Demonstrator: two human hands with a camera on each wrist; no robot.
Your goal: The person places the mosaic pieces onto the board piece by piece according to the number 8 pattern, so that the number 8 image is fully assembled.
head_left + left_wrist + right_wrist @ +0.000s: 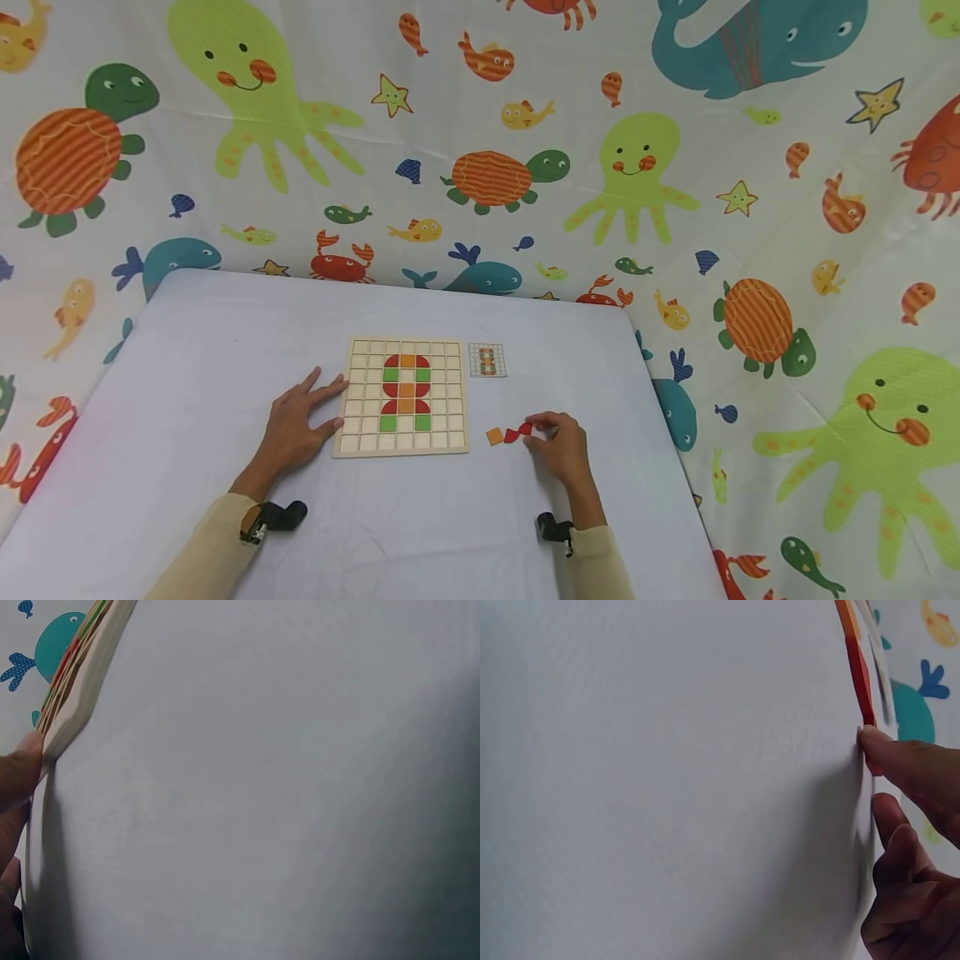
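Note:
A square wooden grid board (442,442) lies on the table with red, green and orange tiles set in its middle columns. My left hand (295,423) rests at the board's left side, fingers spread and touching its edge; the thumb (24,771) is against the rim in the left wrist view. To the right of the board, my right hand (562,448) pinches a red tile (525,429) between thumb and forefinger, low at the tabletop. Beside it lie another red tile (511,436) and an orange square tile (495,436).
A small pattern card (488,361) with a printed grid lies just right of the board's upper corner. The table (405,533) has a white cover. Behind it hangs a curtain (465,100) printed with sea animals. Both wrists carry black cameras (285,516).

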